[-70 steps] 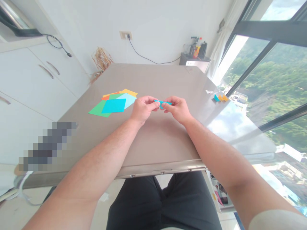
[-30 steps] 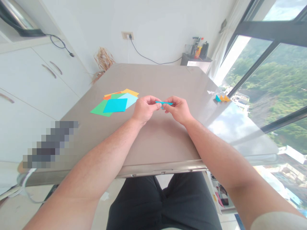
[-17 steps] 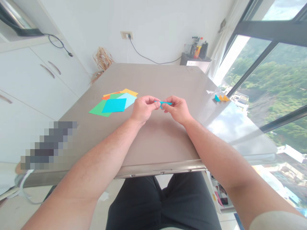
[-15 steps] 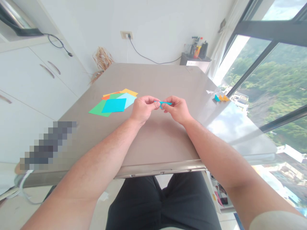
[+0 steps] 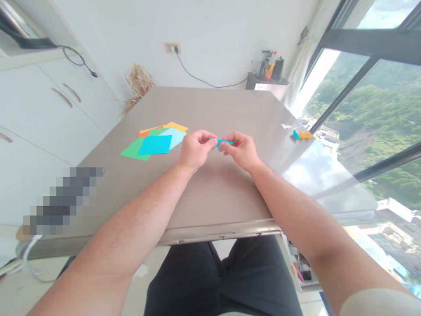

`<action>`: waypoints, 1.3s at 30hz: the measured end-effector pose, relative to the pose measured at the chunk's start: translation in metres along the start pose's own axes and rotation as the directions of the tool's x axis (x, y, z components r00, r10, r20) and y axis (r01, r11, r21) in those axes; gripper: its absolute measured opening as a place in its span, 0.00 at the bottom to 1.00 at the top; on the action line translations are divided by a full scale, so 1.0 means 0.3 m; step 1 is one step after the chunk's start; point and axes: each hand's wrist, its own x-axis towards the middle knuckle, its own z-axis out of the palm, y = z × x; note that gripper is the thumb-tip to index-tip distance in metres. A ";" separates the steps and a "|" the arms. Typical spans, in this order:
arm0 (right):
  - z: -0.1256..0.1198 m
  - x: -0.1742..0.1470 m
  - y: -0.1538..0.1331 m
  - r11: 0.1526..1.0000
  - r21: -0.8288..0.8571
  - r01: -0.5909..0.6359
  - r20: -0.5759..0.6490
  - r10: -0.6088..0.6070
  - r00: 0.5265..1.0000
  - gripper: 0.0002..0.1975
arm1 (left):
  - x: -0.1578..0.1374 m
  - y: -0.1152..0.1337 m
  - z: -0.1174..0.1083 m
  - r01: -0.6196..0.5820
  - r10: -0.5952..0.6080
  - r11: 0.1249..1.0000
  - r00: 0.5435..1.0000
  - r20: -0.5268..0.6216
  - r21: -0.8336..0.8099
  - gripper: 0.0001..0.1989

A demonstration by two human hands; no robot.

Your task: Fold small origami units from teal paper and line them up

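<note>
A small folded piece of blue paper (image 5: pixel 219 143) is held up over the middle of the table. My left hand (image 5: pixel 196 149) pinches its left end between thumb and fingers. On its right end, my right hand (image 5: pixel 242 149) is closed in the same way. The fingers hide much of the paper, so its full shape cannot be made out. Left of my left hand lies a fanned pile of coloured paper sheets, with a blue sheet (image 5: pixel 155 145) on top of a green sheet (image 5: pixel 131 150), and light blue, orange and yellow ones behind.
Several small folded paper shapes (image 5: pixel 302 134), blue and yellow-orange, stand at the right edge of the grey-brown table (image 5: pixel 210 197) by the window. A blurred-out dark object (image 5: pixel 66 199) lies at the left edge. Bottles (image 5: pixel 270 66) stand on a cabinet behind the table.
Both hands keep hold of the folded blue paper, and more of it shows between the fingers. The whole view has shifted very slightly.
</note>
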 end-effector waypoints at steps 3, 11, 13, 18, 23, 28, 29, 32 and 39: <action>0.000 -0.003 -0.010 1.000 0.006 -0.009 -0.018 0.009 1.000 0.14 | -0.002 -0.005 0.000 -0.051 0.050 0.997 0.999 0.018 0.060 0.07; -0.004 -0.003 -0.009 1.000 0.002 -0.022 0.011 0.022 1.000 0.14 | -0.004 0.010 -0.004 -0.060 0.053 0.988 0.997 0.054 0.145 0.06; -0.004 -0.001 -0.004 1.000 0.011 -0.029 0.015 0.029 0.999 0.14 | -0.002 0.009 -0.007 -0.041 0.038 0.991 0.999 0.021 0.125 0.06; -0.003 0.004 -0.002 0.999 0.037 -0.035 0.005 0.035 0.999 0.14 | -0.002 0.012 -0.011 -0.019 0.021 0.993 1.000 -0.015 0.119 0.05; -0.003 0.001 -0.012 0.997 0.059 -0.043 0.012 0.042 0.999 0.14 | -0.003 0.016 -0.011 -0.015 0.017 0.994 1.000 -0.020 0.111 0.05; -0.003 0.001 -0.010 0.997 0.066 -0.047 0.011 0.047 0.999 0.15 | 0.000 0.016 -0.016 -0.022 0.025 0.990 1.000 -0.018 0.141 0.05; -0.003 0.001 -0.008 0.996 0.077 -0.043 0.011 0.042 0.999 0.15 | 0.000 0.016 -0.018 -0.024 0.027 0.989 0.999 -0.023 0.143 0.05; -0.004 0.002 -0.004 0.994 0.111 -0.017 0.018 0.015 1.000 0.16 | 0.000 0.019 -0.020 -0.030 0.034 0.989 0.999 -0.029 0.145 0.06; -0.003 -0.006 -0.009 0.999 0.029 0.015 0.009 -0.015 1.000 0.12 | -0.004 0.033 -0.019 -0.088 0.082 0.971 0.996 0.037 0.224 0.05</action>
